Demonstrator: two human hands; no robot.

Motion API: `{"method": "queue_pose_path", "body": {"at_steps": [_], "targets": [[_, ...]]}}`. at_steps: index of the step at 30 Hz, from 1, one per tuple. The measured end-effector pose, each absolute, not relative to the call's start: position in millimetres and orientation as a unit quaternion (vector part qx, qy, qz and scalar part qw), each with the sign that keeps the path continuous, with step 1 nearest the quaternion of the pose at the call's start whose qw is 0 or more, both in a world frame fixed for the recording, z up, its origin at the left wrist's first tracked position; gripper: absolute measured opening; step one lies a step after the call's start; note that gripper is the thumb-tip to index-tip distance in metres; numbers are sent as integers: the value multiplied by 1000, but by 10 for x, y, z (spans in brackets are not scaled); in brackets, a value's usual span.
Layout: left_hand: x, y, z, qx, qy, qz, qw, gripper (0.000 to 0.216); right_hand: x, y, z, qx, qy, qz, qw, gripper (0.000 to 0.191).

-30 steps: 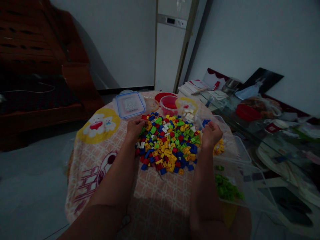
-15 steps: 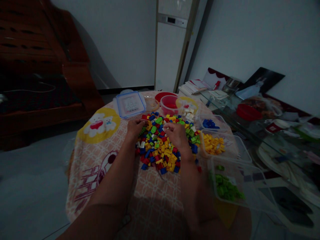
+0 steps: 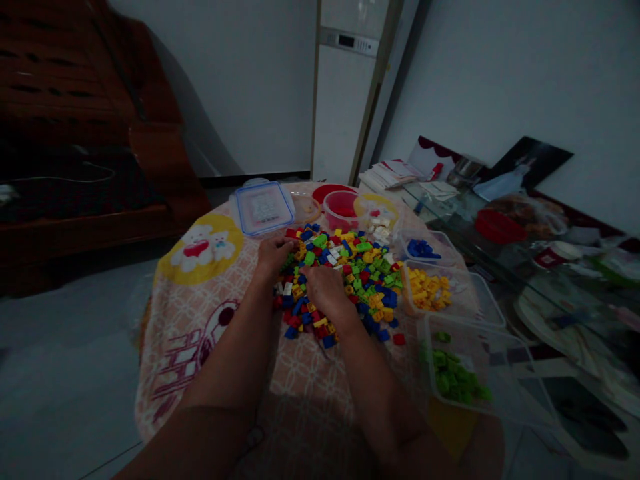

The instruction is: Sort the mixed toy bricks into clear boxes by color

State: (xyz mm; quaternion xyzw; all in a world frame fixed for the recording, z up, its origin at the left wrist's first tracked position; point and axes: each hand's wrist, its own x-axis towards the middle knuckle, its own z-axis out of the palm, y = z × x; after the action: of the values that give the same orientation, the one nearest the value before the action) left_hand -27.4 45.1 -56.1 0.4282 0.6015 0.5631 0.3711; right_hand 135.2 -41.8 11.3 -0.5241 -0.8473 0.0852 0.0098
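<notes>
A heap of mixed toy building bricks [image 3: 373, 275] in red, blue, yellow, green and white covers the middle of the round table. At the heap's far left edge is my left hand [image 3: 273, 259], fingers bent together beside green and yellow bricks; anything between them is too small to make out. My right hand [image 3: 324, 288] reaches over the left-centre of the heap, back of the hand up. Its fingers are curled down onto the bricks, and the fingertips are mostly hidden. A few white bricks [image 3: 334, 255] lie just beyond it.
Along the right stand clear boxes with blue bricks [image 3: 423, 249], yellow bricks [image 3: 430, 290] and green bricks [image 3: 457, 379]. White bricks [image 3: 380, 230] lie at the back right. A red-tinted tub [image 3: 341, 207] and a blue-rimmed lid [image 3: 265, 208] sit at the back. A cluttered glass table [image 3: 480, 250] adjoins.
My right hand has moved left and nearer me across the heap, uncovering white bricks where it was. My left hand stays almost in place. The view has shifted slightly.
</notes>
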Motion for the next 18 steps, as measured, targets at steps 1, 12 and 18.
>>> {"method": "queue_pose_path", "body": {"at_steps": [1, 12, 18], "targets": [[-271, 451, -559, 428, 601, 563, 373, 17, 1339, -423, 118, -525, -847, 82, 4, 42], [-247, 414, -504, 433, 605, 557, 368, 17, 1500, -346, 143, -510, -829, 197, 122, 28], [-275, 442, -551, 436, 617, 549, 357, 19, 1710, -220, 90, -524, -738, 320, 280, 17]]}}
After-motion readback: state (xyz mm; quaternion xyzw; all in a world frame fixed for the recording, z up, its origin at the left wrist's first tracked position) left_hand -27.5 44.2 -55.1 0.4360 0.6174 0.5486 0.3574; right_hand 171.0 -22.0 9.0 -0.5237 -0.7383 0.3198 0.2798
